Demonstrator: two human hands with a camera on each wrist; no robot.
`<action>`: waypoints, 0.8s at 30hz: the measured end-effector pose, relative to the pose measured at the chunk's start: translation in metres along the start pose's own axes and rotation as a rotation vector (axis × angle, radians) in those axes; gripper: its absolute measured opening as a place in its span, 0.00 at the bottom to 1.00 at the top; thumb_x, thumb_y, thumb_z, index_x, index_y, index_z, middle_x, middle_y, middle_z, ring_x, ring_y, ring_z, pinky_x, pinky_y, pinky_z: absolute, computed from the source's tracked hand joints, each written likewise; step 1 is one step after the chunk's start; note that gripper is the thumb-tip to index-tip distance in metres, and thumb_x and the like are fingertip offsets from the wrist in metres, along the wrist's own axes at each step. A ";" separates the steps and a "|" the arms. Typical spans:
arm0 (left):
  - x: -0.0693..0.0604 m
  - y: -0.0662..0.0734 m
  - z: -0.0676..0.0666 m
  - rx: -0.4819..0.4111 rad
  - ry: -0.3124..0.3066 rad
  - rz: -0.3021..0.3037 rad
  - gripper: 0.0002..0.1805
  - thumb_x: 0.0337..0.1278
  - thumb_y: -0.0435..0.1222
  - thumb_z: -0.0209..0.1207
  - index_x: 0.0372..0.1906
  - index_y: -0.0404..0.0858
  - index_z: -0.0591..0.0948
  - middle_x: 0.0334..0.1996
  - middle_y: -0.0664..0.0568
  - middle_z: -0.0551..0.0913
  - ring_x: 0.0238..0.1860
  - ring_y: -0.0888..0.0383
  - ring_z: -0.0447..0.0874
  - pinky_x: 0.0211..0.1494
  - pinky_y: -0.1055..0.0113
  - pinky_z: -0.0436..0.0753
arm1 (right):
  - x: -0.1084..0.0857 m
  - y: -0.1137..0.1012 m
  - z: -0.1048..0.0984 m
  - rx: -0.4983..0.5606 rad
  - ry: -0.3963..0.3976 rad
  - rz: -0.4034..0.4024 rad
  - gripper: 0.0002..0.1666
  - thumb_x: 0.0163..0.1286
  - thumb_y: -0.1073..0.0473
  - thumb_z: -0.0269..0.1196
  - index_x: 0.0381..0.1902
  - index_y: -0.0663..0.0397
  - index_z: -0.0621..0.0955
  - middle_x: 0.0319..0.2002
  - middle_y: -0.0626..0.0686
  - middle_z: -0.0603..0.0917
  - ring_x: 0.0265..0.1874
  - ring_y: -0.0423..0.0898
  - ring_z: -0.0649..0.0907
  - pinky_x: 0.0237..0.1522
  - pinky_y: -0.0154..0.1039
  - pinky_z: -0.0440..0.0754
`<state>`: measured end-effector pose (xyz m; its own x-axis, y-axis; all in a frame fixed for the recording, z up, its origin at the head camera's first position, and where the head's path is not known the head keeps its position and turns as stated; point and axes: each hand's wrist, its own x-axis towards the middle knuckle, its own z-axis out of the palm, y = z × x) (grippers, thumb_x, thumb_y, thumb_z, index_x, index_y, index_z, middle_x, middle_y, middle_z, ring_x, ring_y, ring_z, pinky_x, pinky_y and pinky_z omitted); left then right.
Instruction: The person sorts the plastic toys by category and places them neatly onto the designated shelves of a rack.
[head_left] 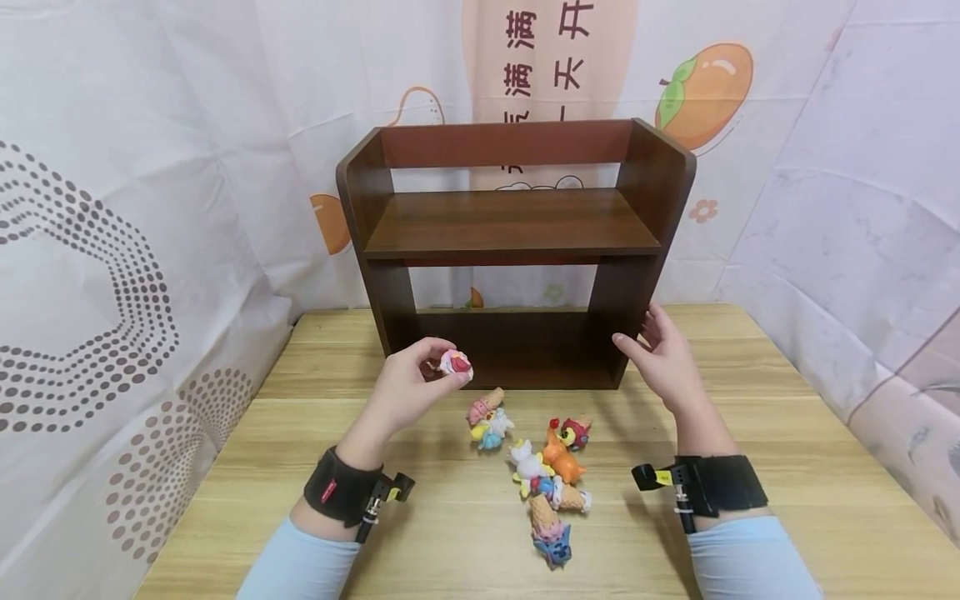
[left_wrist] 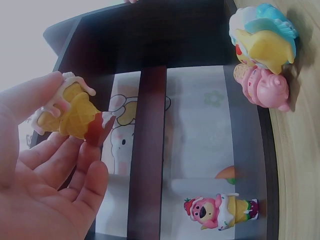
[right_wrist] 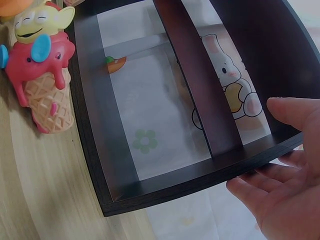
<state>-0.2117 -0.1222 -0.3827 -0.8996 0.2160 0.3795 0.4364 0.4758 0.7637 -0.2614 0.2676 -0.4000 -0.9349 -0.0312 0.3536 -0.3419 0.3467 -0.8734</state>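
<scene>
My left hand [head_left: 408,385] [left_wrist: 55,165] pinches a small ice-cream-cone toy [head_left: 456,363] [left_wrist: 75,111] between thumb and fingers, in front of the left part of the brown shelf [head_left: 510,225]. White and pink icing covers one end of this toy; the other is red. On the lower board in the left wrist view stands a pink bear figure [left_wrist: 220,211]. My right hand [head_left: 667,358] [right_wrist: 285,175] holds the shelf's right side panel [right_wrist: 200,184], thumb on the inner side and fingers along the outside.
Several cone figures lie on the wooden table before the shelf: a pink and yellow pair [head_left: 489,419], an orange one [head_left: 561,458], a white one [head_left: 527,463] and a blue-headed one [head_left: 550,531] nearest me. A patterned curtain [head_left: 225,150] hangs behind the shelf.
</scene>
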 end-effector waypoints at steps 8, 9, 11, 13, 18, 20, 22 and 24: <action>0.005 0.003 -0.001 -0.055 0.050 -0.003 0.19 0.54 0.40 0.75 0.48 0.42 0.82 0.37 0.55 0.84 0.36 0.50 0.78 0.36 0.61 0.78 | 0.000 0.001 0.000 0.017 0.001 -0.007 0.47 0.71 0.59 0.67 0.80 0.55 0.57 0.74 0.65 0.64 0.73 0.64 0.64 0.69 0.62 0.62; 0.005 0.003 0.000 -0.062 0.051 -0.010 0.19 0.54 0.40 0.75 0.48 0.42 0.82 0.37 0.54 0.84 0.36 0.51 0.78 0.36 0.62 0.78 | 0.000 0.001 0.000 0.022 0.002 -0.010 0.47 0.71 0.59 0.67 0.81 0.54 0.57 0.74 0.65 0.64 0.73 0.64 0.64 0.69 0.62 0.62; 0.007 0.004 0.000 -0.081 0.054 -0.022 0.19 0.53 0.40 0.75 0.47 0.41 0.82 0.36 0.53 0.84 0.35 0.51 0.78 0.36 0.64 0.78 | 0.000 0.001 0.000 0.028 0.001 -0.013 0.47 0.71 0.60 0.67 0.81 0.54 0.57 0.74 0.65 0.64 0.73 0.64 0.64 0.69 0.62 0.62; 0.008 0.004 0.001 -0.096 0.057 -0.040 0.19 0.52 0.40 0.76 0.46 0.40 0.82 0.35 0.51 0.84 0.34 0.52 0.78 0.35 0.65 0.79 | 0.000 0.001 0.000 0.025 0.000 -0.012 0.47 0.71 0.60 0.67 0.81 0.53 0.57 0.74 0.65 0.64 0.73 0.64 0.64 0.69 0.62 0.62; 0.015 0.005 0.003 -0.115 0.074 -0.086 0.22 0.52 0.41 0.76 0.49 0.38 0.82 0.37 0.50 0.84 0.36 0.54 0.80 0.37 0.65 0.81 | 0.000 0.000 -0.001 0.013 0.001 -0.014 0.47 0.71 0.59 0.67 0.81 0.53 0.57 0.74 0.65 0.64 0.73 0.65 0.64 0.69 0.63 0.62; 0.018 0.005 0.004 -0.105 0.079 -0.096 0.23 0.53 0.41 0.75 0.53 0.37 0.82 0.38 0.51 0.85 0.37 0.54 0.80 0.38 0.65 0.81 | 0.000 0.000 0.000 0.011 0.002 -0.016 0.47 0.71 0.59 0.67 0.81 0.53 0.57 0.74 0.65 0.64 0.73 0.65 0.64 0.69 0.63 0.62; 0.021 0.004 0.005 -0.082 0.076 -0.094 0.25 0.55 0.42 0.74 0.55 0.36 0.82 0.38 0.51 0.85 0.37 0.54 0.80 0.38 0.64 0.81 | 0.001 0.000 0.000 0.010 0.002 -0.017 0.47 0.71 0.59 0.67 0.81 0.53 0.57 0.74 0.65 0.65 0.73 0.64 0.64 0.69 0.62 0.62; 0.025 0.003 0.005 -0.058 0.066 -0.083 0.24 0.56 0.43 0.73 0.55 0.36 0.83 0.38 0.51 0.85 0.37 0.55 0.80 0.37 0.63 0.81 | 0.001 0.000 0.000 0.010 0.000 -0.015 0.47 0.71 0.59 0.67 0.81 0.54 0.57 0.74 0.65 0.65 0.73 0.65 0.64 0.69 0.62 0.62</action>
<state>-0.2329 -0.1110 -0.3741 -0.9306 0.1205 0.3456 0.3622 0.4390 0.8222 -0.2620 0.2677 -0.3995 -0.9296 -0.0361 0.3668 -0.3569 0.3369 -0.8713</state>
